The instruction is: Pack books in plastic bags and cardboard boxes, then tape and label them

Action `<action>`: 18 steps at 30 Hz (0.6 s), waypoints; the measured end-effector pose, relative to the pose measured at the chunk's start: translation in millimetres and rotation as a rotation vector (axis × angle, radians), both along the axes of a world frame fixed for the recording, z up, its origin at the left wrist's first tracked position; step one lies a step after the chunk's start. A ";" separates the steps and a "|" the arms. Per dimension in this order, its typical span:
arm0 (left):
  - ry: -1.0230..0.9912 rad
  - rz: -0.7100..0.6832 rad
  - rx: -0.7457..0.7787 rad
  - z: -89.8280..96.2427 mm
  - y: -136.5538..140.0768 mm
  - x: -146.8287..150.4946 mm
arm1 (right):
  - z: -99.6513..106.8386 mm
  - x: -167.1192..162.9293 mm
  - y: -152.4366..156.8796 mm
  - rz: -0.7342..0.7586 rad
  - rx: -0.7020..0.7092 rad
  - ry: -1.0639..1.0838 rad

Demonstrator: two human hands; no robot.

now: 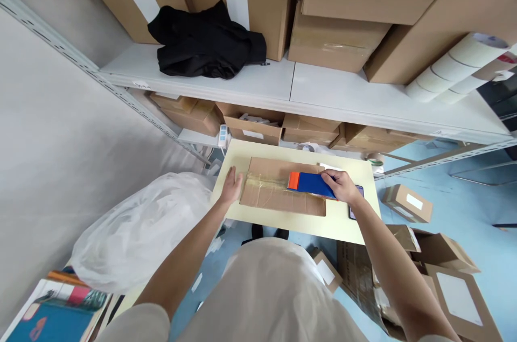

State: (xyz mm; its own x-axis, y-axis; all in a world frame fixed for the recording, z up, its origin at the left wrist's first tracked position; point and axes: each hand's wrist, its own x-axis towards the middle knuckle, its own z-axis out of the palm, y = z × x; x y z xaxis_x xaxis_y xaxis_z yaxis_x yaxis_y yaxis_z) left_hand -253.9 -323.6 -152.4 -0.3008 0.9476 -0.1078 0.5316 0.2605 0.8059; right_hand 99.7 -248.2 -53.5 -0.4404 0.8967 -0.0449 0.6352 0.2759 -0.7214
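My right hand (341,186) is closed around one end of a flat blue packet with an orange end (313,184). The packet is over a flat piece of brown cardboard with shiny tape across it (278,199); whether the two touch I cannot tell. At the cardboard's left edge, my left hand (231,187) is open, thumb apart from the fingers, holding nothing. Both hands are above a small pale yellow table (283,226). A phone (357,207) lies on the table's right side, partly hidden by my right wrist.
Ahead, a grey shelf (266,89) carries cardboard boxes, a black garment (210,43) and rolls of white labels (456,67). A large white plastic bag (141,229) bulges on the left. Several cartons (460,299) crowd the floor at right. A tape roll (375,159) sits beyond the table's far right corner.
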 end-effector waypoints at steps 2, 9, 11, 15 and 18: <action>0.206 -0.216 0.022 12.2 1.0 8.9 | 2.5 -2.1 0.0 0.002 0.006 -0.001; 0.789 -0.498 -0.014 26.4 -2.6 41.9 | 20.3 2.9 14.3 0.107 0.074 -0.165; 0.828 -0.504 -0.027 24.9 -2.2 41.6 | 16.9 30.5 17.2 0.106 0.084 -0.187; 0.860 -0.505 -0.060 25.5 -0.5 42.2 | -9.8 101.1 13.1 0.013 0.052 -0.220; 0.870 -0.501 -0.090 28.4 1.1 44.4 | -33.1 127.6 9.5 -0.041 0.011 -0.189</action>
State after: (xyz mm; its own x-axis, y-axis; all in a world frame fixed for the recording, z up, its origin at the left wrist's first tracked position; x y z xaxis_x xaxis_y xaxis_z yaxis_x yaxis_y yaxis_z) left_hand -209.5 -322.4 -124.0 0.1217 0.9856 -0.1173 0.9908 -0.1135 0.0742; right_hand 227.3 -238.7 -86.6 -0.3881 0.9146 -0.1134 0.7698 0.2540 -0.5856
